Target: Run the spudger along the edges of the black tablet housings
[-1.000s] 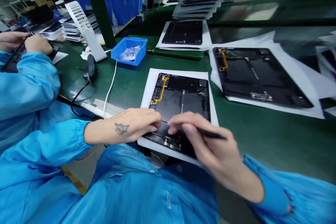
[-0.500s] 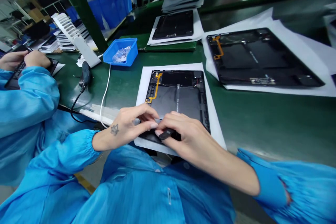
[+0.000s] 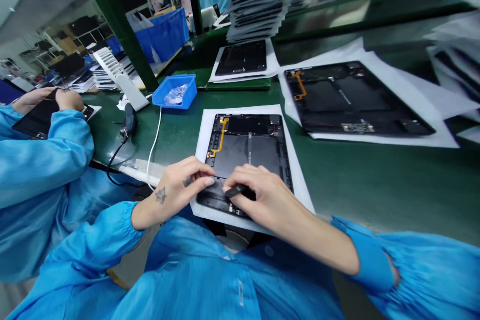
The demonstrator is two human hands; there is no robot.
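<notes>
An opened tablet housing (image 3: 234, 152), black inside with an orange flex cable (image 3: 221, 139) along its left side, lies on white paper (image 3: 304, 202) in front of me. Over its near part, my left hand (image 3: 185, 182) pinches a thin dark strand (image 3: 219, 178) between thumb and fingers. The strand runs toward my right hand (image 3: 258, 187), whose fingertips are close to it. Curled in my right hand is a small black tool (image 3: 237, 190), its kind not clear, partly hidden by the fingers. A small circuit board piece (image 3: 233, 209) shows at the housing's near edge.
A second open tablet housing (image 3: 348, 100) lies to the right and another (image 3: 243, 58) behind. Beyond stands a tall stack of sheets (image 3: 258, 2). A blue bin (image 3: 174, 92), white stand (image 3: 122, 80) and black cabled tool (image 3: 128, 121) are left, near a co-worker's sleeve (image 3: 71, 137).
My hands have drawn slightly apart, uncovering the thin strand and more of the housing's near edge. The view has tilted up. The co-worker at left has lifted a dark panel.
</notes>
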